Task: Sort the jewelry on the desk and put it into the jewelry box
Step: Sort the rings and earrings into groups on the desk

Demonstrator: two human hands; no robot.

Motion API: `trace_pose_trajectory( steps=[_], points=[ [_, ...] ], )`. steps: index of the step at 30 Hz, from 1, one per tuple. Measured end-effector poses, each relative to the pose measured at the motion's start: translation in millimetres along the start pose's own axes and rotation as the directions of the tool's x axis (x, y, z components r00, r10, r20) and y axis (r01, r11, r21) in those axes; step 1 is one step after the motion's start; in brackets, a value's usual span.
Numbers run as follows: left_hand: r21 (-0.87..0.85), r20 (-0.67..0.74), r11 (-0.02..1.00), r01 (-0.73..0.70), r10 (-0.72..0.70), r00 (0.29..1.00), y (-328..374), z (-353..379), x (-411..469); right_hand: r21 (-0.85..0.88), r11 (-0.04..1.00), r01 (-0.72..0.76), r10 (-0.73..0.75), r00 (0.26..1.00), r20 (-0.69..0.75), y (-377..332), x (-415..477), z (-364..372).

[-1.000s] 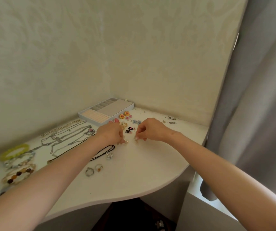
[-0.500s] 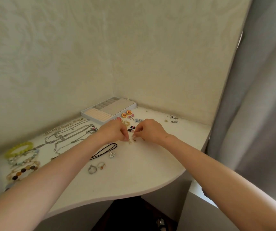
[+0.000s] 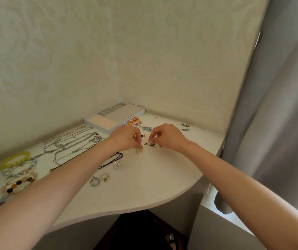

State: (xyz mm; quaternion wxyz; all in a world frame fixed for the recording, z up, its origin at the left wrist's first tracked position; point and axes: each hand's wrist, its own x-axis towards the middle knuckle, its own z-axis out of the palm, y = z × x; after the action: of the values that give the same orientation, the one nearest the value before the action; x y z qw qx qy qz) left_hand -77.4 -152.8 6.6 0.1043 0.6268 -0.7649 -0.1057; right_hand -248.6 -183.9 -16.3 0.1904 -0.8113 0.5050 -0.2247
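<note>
The open grey jewelry box with beige ring rolls sits in the desk's back corner. My left hand has its fingers curled down, pinching a small pale gold earring at the desk top. My right hand pinches at small black earrings beside it. Orange flower earrings and a blue bow pair lie behind my hands. Two rings and a black cord pendant lie in front of my left arm.
Silver chain necklaces spread left of the box. Beaded bracelets, one yellow-green, lie at the far left. Small silver earrings sit at the back right. A grey curtain hangs right of the curved desk edge.
Both hands stayed together at the small earrings. The left hand's fingers shifted slightly toward the pale earring, and the right fingers now sit over the black pair.
</note>
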Motion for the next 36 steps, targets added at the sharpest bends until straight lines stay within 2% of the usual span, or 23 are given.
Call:
trace_pose_trajectory(
  steps=[5,8,13,19,23,28,30,36],
  points=[
    [-0.002,0.112,0.993,-0.114,0.114,0.987,21.2,13.0,5.7,0.048,0.995,-0.092,0.097,0.99,-0.105,36.6,-4.8,-22.8],
    [0.042,0.089,0.98,-0.194,0.19,0.978,34.5,24.3,13.4,0.049,0.988,-0.143,0.15,0.969,-0.194,64.4,-6.6,-35.4],
    [0.05,-0.007,0.979,-0.197,0.197,0.98,54.6,34.8,35.4,0.09,0.977,-0.193,0.21,0.943,-0.259,98.2,-8.6,-45.0],
    [0.12,-0.116,0.981,-0.151,0.165,0.979,62.7,46.0,71.5,0.019,0.98,-0.199,0.197,0.947,-0.255,111.4,2.3,-39.5],
    [0.127,-0.102,0.977,-0.173,0.186,0.977,66.1,47.8,90.3,0.02,0.981,-0.194,0.192,0.945,-0.263,112.3,14.1,-37.1],
    [0.162,-0.067,0.962,-0.218,0.231,0.971,72.7,47.9,108.3,0.123,0.979,-0.164,0.2,0.891,-0.408,124.2,19.3,-34.0],
    [0.144,-0.058,0.962,-0.231,0.241,0.969,74.1,49.9,113.9,0.166,0.976,-0.142,0.203,0.868,-0.454,128.6,19.6,-33.2],
    [-0.044,-0.072,0.969,-0.245,0.241,0.968,74.3,62.0,126.4,0.219,0.967,-0.127,0.22,0.852,-0.475,134.0,20.1,-32.7]
  ],
)
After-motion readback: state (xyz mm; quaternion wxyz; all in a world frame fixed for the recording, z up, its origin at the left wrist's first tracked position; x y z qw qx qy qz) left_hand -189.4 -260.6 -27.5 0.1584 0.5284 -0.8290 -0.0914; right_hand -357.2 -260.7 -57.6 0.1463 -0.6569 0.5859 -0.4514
